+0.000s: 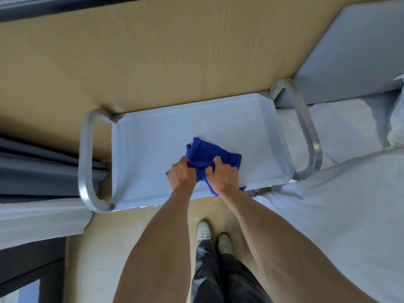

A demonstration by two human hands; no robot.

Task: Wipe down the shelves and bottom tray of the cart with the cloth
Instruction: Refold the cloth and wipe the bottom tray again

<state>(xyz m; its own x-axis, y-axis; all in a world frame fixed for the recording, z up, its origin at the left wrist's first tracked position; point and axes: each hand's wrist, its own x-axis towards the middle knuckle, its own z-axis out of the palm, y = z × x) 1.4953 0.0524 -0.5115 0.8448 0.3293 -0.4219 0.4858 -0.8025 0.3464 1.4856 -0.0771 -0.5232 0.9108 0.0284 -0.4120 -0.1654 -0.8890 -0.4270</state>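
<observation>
I look straight down on the cart's pale grey top shelf (157, 149), a shallow tray with raised edges and a metal loop handle at each end. A blue cloth (213, 152) lies bunched on the shelf right of its middle, near the front edge. My left hand (181, 173) grips the cloth's near left part, fingers curled into the fabric. My right hand (223, 173) grips it right beside the left, thumb on top. The lower shelves and bottom tray are hidden under the top shelf.
The left handle (84, 162) and right handle (306, 132) stick out past the shelf ends. Brown cardboard (153, 51) lies beyond the cart. White-covered surfaces (338, 204) flank it on the right and lower left. My feet (213, 237) stand on cardboard in front.
</observation>
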